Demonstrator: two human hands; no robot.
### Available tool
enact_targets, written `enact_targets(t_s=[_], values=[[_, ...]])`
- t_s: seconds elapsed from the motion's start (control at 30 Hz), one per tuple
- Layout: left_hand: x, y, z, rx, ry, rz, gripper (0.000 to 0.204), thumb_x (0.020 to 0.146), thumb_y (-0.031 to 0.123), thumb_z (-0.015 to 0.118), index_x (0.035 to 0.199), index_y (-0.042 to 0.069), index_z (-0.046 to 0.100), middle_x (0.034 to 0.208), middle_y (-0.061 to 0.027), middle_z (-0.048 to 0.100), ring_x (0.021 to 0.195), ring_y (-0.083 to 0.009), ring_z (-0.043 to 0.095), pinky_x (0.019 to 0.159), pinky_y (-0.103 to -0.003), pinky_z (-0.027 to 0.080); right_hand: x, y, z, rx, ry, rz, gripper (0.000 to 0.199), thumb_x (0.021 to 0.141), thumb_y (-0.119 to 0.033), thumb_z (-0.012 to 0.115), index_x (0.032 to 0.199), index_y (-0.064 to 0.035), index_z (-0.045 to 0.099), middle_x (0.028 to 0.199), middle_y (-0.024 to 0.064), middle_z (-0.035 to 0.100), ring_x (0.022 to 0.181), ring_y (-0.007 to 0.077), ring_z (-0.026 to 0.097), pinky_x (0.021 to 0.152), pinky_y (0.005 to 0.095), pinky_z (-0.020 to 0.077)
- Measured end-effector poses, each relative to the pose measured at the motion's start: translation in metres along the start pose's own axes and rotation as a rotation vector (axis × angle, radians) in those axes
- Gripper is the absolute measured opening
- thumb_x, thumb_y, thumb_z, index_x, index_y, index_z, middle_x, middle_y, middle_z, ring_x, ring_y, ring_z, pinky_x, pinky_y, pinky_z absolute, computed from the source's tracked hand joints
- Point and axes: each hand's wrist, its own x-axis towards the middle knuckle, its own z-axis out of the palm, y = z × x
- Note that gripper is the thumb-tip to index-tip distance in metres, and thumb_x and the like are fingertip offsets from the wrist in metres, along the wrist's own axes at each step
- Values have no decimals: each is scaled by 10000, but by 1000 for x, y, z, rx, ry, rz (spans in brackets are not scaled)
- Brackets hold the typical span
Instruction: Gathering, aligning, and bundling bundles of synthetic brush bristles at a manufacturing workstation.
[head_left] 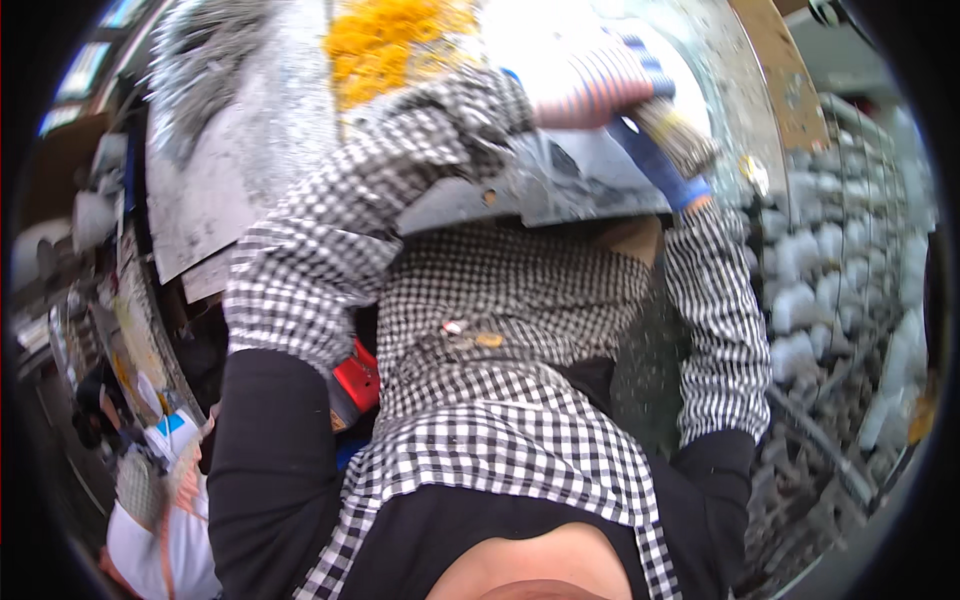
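My left hand (595,98), in a pink, white and blue striped glove, reaches across to the right over the worktop and is smeared by motion. Its fingertips meet the upper end of a tan-grey bundle of bristles (680,138). My right hand (650,160), in a blue glove, lies against the lower left side of that bundle and seems closed on it, though most of its fingers are hidden. Both forearms wear black-and-white checked sleeves. Left of my left hand lies a heap of yellow bristles (390,50).
A heap of grey bristles (205,75) lies at the far left of the speckled metal worktop (285,130). A rack of whitish bundles (830,260) stands at the right. Something red (356,380) is beside my lap. Another person's white garment (150,535) shows at lower left.
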Motion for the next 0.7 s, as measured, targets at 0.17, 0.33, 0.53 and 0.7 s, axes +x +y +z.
enact_targets(t_s=[0.17, 0.33, 0.53, 0.7], values=[[6, 34, -36, -66, 25, -194, 153, 835, 184, 676, 986, 157, 681, 977, -85, 670, 1002, -325, 647, 862, -450, 525, 15, -48, -61, 347, -61, 315, 511, 959, -259, 722, 1390, -34, 565, 1319, 158, 645, 1203, 288, 633, 1007, 375, 493], [-41, 106, -82, -1038, 680, -1070, 406, 911, 187, 777, 1220, 46, 554, 1093, -44, 625, 1015, -139, 624, 920, -340, 532, 76, -154, -208, 320, 227, 315, 174, 889, 13, 747, 1063, 13, 733, 903, 67, 772, 720, 97, 679, 618, 248, 492], [-112, 163, -92, -2167, 1137, -1552, 434, 988, 376, 669, 1231, 26, 588, 1153, -180, 678, 1142, -323, 648, 1088, -468, 483, 167, -202, -257, 329, 208, 83, 138, 867, -18, 769, 1002, -35, 747, 846, 58, 757, 549, 61, 560, 507, 233, 434], [-128, 110, -177, -1289, 1002, -1237, 370, 976, 207, 682, 1289, 50, 562, 997, -69, 678, 893, -215, 697, 856, -395, 579, 323, -228, -228, 73, 246, -537, 294, 862, -143, 750, 1136, -89, 659, 995, 126, 714, 933, 305, 696, 822, 409, 563]])
